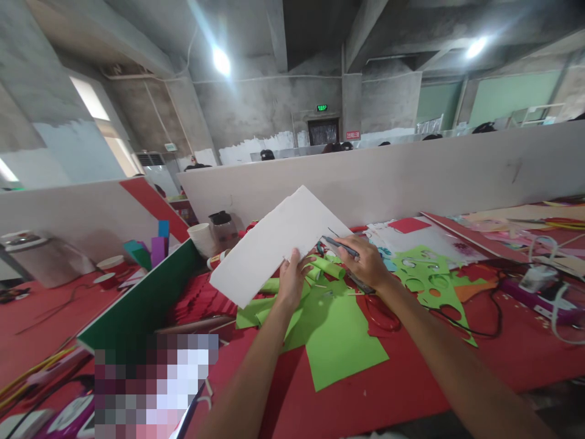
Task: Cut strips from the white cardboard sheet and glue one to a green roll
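Note:
My left hand (292,277) is closed on the lower edge of a white sheet of card (274,244), holding it up tilted over the red table (411,378). My right hand (363,262) sits just right of the sheet, fingers pinched around a thin dark pen-like tool (342,245) whose tip points toward the card's right edge. Under both hands lie green paper sheets (338,335) and some small green paper rolls (326,266).
A green sheet with round cut-outs (429,274) lies to the right, with red scissors (379,311), cables and a power strip (539,292) beyond. A green box wall (137,302), paper cup (201,238) and dark jar (223,227) stand at left. Grey partitions (411,171) back the table.

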### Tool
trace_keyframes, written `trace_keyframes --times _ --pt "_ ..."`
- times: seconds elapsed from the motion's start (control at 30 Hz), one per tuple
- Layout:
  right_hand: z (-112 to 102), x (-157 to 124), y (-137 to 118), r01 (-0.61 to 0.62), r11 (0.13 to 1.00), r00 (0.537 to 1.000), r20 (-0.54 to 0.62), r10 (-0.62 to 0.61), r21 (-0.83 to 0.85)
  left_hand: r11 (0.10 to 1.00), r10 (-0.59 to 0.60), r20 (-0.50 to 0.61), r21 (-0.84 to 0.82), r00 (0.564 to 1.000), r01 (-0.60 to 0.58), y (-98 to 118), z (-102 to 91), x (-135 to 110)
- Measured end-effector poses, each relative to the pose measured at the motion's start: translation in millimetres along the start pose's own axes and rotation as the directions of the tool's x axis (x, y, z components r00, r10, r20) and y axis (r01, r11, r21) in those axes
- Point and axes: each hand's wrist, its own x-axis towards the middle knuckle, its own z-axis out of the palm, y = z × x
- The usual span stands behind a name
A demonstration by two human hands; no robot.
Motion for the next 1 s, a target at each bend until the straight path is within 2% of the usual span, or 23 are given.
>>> trace_keyframes --times 0.13,0.33,0.6,0.8,1.0 --pt "-1.5 0.1 2.3 -0.032 0.999 0.999 -0.033 0.031 -0.013 1.0 0.001 0.001 -0.003 1.0 -0.001 0.3 0.5 -0.3" --pt "-1.4 0.0 0.7 -0.006 0.999 0.999 0.035 0.005 0.042 1.0 0.006 0.002 -0.005 1.0 -0.006 0.8 0.8 -0.7" --pt "-2.0 0.6 2.4 -0.042 0.999 0.997 -0.063 0.043 0.006 1.0 0.004 0.007 0.003 1.0 -0.004 -1.1 -1.0 0.9" --pt "-2.3 0.6 -0.3 -0.019 1.0 1.0 0.005 0.019 0.021 1.0 0.008 -0.001 0.011 1.0 -0.008 -0.7 -0.4 0.4" --pt "-3.1 1.2 2.9 -0.072 0.997 0.993 -0.093 0.072 0.004 1.0 0.007 0.006 0.001 1.0 -0.007 -0.5 -0.1 -0.1"
